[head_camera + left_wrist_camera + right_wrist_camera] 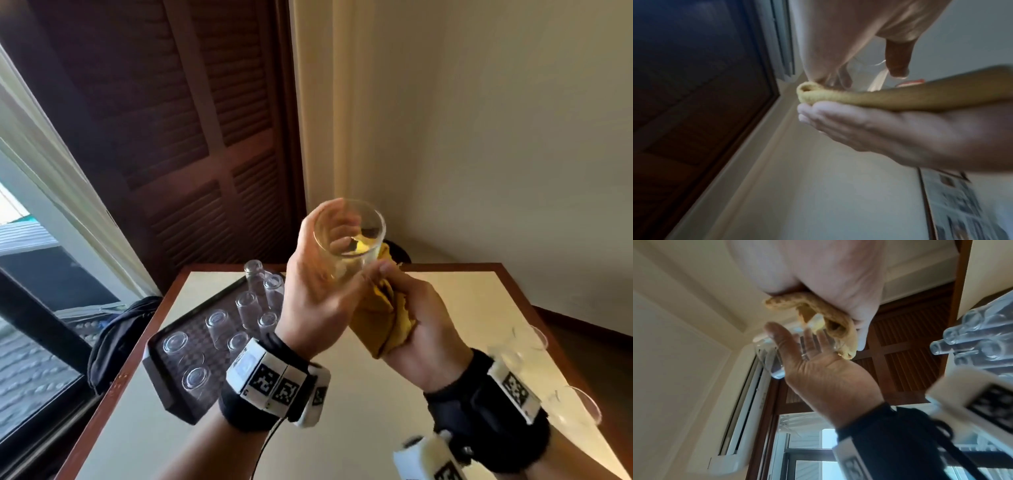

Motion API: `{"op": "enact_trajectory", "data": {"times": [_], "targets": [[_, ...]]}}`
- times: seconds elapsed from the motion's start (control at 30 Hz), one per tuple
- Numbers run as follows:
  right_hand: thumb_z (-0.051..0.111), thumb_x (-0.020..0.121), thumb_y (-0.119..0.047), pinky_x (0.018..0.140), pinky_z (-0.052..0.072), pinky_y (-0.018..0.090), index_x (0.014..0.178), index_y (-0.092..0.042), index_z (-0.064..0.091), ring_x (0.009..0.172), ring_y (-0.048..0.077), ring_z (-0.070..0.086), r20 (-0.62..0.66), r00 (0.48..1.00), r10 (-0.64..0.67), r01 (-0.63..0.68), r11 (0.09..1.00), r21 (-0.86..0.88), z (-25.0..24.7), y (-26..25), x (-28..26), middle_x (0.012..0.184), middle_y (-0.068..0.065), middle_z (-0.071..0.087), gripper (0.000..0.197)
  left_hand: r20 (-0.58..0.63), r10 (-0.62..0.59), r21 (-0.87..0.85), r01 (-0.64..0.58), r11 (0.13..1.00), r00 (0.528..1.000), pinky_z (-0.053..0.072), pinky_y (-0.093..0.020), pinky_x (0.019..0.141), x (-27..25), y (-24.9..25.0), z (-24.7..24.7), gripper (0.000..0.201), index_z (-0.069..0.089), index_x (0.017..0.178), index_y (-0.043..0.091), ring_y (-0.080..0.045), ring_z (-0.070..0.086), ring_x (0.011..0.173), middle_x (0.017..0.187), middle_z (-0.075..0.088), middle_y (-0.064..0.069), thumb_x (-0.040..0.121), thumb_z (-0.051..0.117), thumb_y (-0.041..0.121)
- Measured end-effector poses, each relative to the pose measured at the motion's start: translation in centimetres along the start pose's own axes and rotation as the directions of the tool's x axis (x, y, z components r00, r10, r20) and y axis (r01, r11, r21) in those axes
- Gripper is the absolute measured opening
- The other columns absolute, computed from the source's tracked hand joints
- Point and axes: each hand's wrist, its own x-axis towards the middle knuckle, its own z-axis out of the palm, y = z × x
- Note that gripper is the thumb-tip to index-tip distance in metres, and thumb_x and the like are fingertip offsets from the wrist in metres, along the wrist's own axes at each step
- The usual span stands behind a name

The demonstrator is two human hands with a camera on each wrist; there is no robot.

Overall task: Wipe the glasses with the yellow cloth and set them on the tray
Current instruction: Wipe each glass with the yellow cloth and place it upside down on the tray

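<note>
My left hand (310,281) holds a clear glass (349,236) raised above the table, tilted with its mouth toward me and the fingers curled round its wall. My right hand (423,329) grips the bunched yellow cloth (380,318) and presses it against the base of the glass. The right wrist view shows the cloth (838,324) wrapped at the glass (772,360) beside the left hand (818,369). A dark tray (161,387) at the table's left carries several upturned glasses (219,322).
Two more clear glasses (527,339) (575,407) stand near the right edge of the white table (342,428). A dark bag (116,335) hangs off the left side. A louvred wooden door (191,137) and a cream wall rise behind.
</note>
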Motion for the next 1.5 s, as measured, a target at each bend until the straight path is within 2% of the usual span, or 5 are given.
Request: {"op": "enact_trajectory", "data": {"times": [0.47, 0.7, 1.1, 1.3, 1.5], "targets": [[0.050, 0.105, -0.035, 0.064, 0.063, 0.034, 0.122, -0.012, 0.073, 0.098, 0.034, 0.075, -0.139, 0.987, -0.084, 0.033, 0.941, -0.338, -3.5, 0.4, -1.8, 0.119, 0.018, 0.077, 0.036, 0.196, -0.017, 0.510, -0.088, 0.856, 0.980, 0.062, -0.035, 0.084, -0.7, -1.0, -3.5, 0.081, 0.066, 0.142, 0.015, -0.019, 0.074, 0.095, 0.112, 0.075, 0.002, 0.073, 0.103, 0.038], [0.068, 0.099, -0.008, 0.088, 0.054, 0.020, 0.128, -0.007, 0.071, 0.102, 0.015, 0.062, 0.655, 0.701, -0.283, 0.489, -0.477, -0.730, -5.6, -2.9, -0.3, 0.116, 0.007, 0.062, 0.030, 0.414, -0.201, 0.790, -0.241, 0.563, 0.888, 0.061, -0.032, 0.077, -0.2, 0.0, -5.0, 0.084, 0.055, 0.136, 0.028, -0.012, 0.075, 0.088, 0.108, 0.078, 0.008, 0.069, 0.075, 0.074], [0.060, 0.098, -0.025, 0.090, 0.063, 0.036, 0.116, -0.004, 0.077, 0.113, 0.031, 0.070, -0.100, 0.987, -0.129, 0.089, 0.939, -0.332, -4.6, -2.5, -0.6, 0.120, 0.017, 0.075, 0.033, 0.550, -0.116, 0.723, -0.402, 0.562, 0.827, 0.064, -0.040, 0.074, 0.1, -0.3, -5.9, 0.074, 0.068, 0.133, 0.027, -0.016, 0.075, 0.090, 0.108, 0.079, 0.009, 0.072, 0.085, 0.065], [0.062, 0.101, -0.013, 0.086, 0.059, 0.025, 0.131, -0.010, 0.069, 0.109, 0.017, 0.068, 0.677, 0.652, -0.340, 0.612, -0.291, -0.735, -6.3, -1.1, -1.0, 0.121, 0.002, 0.068, 0.030, 0.502, -0.224, 0.662, -0.205, 0.721, 0.835, 0.063, -0.035, 0.073, 0.8, 0.5, -5.6, 0.074, 0.070, 0.130, 0.031, -0.008, 0.074, 0.081, 0.102, 0.078, 0.015, 0.070, 0.081, 0.072], [0.053, 0.097, -0.002, 0.088, 0.060, 0.032, 0.133, -0.006, 0.069, 0.111, 0.024, 0.063, 0.725, 0.656, -0.209, 0.568, -0.496, -0.657, -6.5, -3.2, -0.5, 0.121, 0.007, 0.065, 0.040, 0.512, -0.268, 0.718, -0.235, 0.655, 0.816, 0.061, -0.034, 0.085, 0.9, 0.9, -5.4, 0.075, 0.071, 0.130, 0.033, -0.005, 0.071, 0.091, 0.102, 0.074, 0.020, 0.068, 0.074, 0.075]]}}
